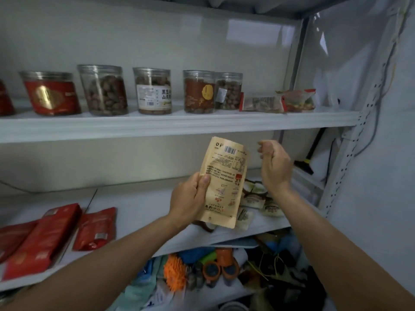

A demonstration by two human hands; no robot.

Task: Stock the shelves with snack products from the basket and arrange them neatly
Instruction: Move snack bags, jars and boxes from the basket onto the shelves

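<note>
Kraft snack pouch (pixel 224 176) stands upright in my left hand (pixel 188 198) — thumb pinching its edge — my right hand (pixel 275 167) just beside it, loosely curled, holding nothing.

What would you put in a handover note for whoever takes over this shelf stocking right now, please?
Left hand holds the tan pouch roughly upright by its lower left edge, in front of the middle shelf. Right hand is empty, fingers loosely curled, beside the pouch's top.
Done: jars stand in a row on the upper shelf; red pouches lie at the middle shelf's left, small packets at its right.
Left: place this pouch, then tidy. The basket is not clearly in view.
</note>
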